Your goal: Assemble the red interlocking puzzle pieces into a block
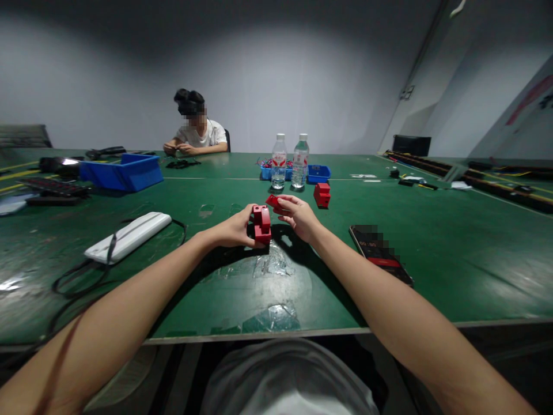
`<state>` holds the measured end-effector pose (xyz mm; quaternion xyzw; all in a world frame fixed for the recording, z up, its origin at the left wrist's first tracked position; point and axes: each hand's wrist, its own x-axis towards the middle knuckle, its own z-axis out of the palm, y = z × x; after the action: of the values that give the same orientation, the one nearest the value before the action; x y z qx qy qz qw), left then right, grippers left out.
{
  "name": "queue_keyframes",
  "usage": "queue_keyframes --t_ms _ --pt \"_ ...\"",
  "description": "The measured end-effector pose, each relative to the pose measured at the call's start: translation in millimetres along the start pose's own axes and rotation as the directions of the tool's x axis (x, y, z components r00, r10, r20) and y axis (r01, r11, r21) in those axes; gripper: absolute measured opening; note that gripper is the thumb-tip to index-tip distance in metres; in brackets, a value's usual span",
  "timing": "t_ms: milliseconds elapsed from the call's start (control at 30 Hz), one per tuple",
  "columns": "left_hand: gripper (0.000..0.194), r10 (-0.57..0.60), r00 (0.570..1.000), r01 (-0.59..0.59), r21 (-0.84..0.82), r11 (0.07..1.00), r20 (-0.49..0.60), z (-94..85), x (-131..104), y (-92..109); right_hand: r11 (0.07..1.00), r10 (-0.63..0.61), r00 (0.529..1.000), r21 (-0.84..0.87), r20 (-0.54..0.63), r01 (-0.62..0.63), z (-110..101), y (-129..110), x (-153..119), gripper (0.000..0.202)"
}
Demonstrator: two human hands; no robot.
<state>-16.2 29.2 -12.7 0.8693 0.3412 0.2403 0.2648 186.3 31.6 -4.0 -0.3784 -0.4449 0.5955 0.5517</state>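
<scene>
My left hand point(239, 227) is closed around the left side of a red block-like part point(262, 225) with a rounded, lighter red piece in its middle. Between the thumb and fingers of my right hand point(298, 214) is a small flat red piece point(272, 200), held just above and to the right of the part. The two red pieces look slightly apart. Another red block point(322, 195) stands on the green table beyond my right hand. The exact kind of these red parts cannot be made out.
Two water bottles point(279, 162) stand before small blue trays point(318, 173). At right lies a phone point(380, 253); at left, a white power bank point(129, 236) with a black cable. A larger blue bin point(123, 173) sits further left. A person point(203, 135) sits across the table.
</scene>
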Motion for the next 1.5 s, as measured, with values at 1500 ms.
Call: queue_keyframes --t_ms 1500 --pt "0.083 -0.02 1.0 0.02 -0.027 0.999 -0.003 1.7 0 0 0.904 0.256 0.961 0.328 0.103 -0.276 8 -26 -12 0.042"
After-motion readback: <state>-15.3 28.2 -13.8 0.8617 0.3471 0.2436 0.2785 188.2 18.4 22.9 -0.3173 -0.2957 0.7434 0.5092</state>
